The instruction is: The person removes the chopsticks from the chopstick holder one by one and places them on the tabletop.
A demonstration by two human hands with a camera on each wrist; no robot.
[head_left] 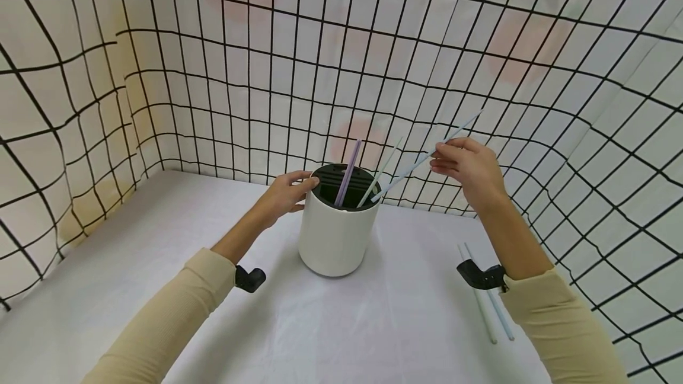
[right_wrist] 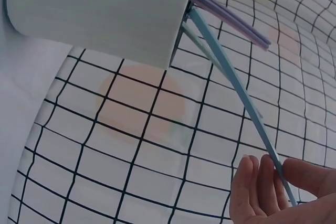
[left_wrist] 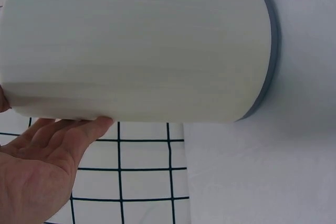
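A white cylindrical utensil holder (head_left: 336, 242) with a dark slotted insert stands upright on the table. My left hand (head_left: 285, 194) holds it near the rim from the left, thumb at the top edge and fingers along the outer wall (left_wrist: 131, 51). Between thumb and fingertips, my right hand (head_left: 469, 168) pinches a light blue chopstick (head_left: 411, 169). The chopstick slants down leftward, its lower end at the holder's right rim. Purple chopsticks (head_left: 348, 173) and a pale green chopstick (head_left: 380, 172) lean inside the holder; their lower ends are hidden. In the right wrist view, the blue chopstick (right_wrist: 236, 85) crosses the green one.
On the white table (head_left: 341, 330), a pale green chopstick (head_left: 484, 316) and a light blue chopstick (head_left: 501, 316) lie side by side beneath the right forearm. Black wire grid panels (head_left: 245, 76) enclose the table's back and sides, with pale cloth behind them.
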